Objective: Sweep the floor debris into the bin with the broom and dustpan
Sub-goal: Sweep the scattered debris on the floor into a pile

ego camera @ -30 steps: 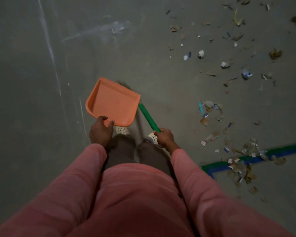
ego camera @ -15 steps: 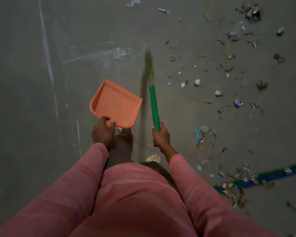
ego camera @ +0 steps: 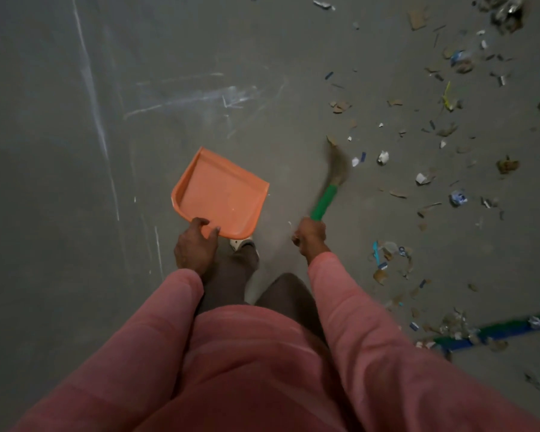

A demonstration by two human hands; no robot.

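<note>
Hands (ego camera: 197, 249) forward, dustpan (ego camera: 220, 194), broom (ego camera: 325, 201) (blurred)

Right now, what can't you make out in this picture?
Head view only:
- Bin: none in the frame.
- Broom bristles: smeared by motion blur.
- Debris: bits too small and dim to identify; more cut off by the right edge.
- Dustpan handle: covered by the left hand.
- Feet: mostly hidden under legs and dustpan.

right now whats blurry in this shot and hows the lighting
Head view: dim, flat light and a murky grey floor; the broom bristles are smeared by motion, while the dustpan stays fairly sharp; wide-angle bending shows at the edges, and the far debris looks soft.
</note>
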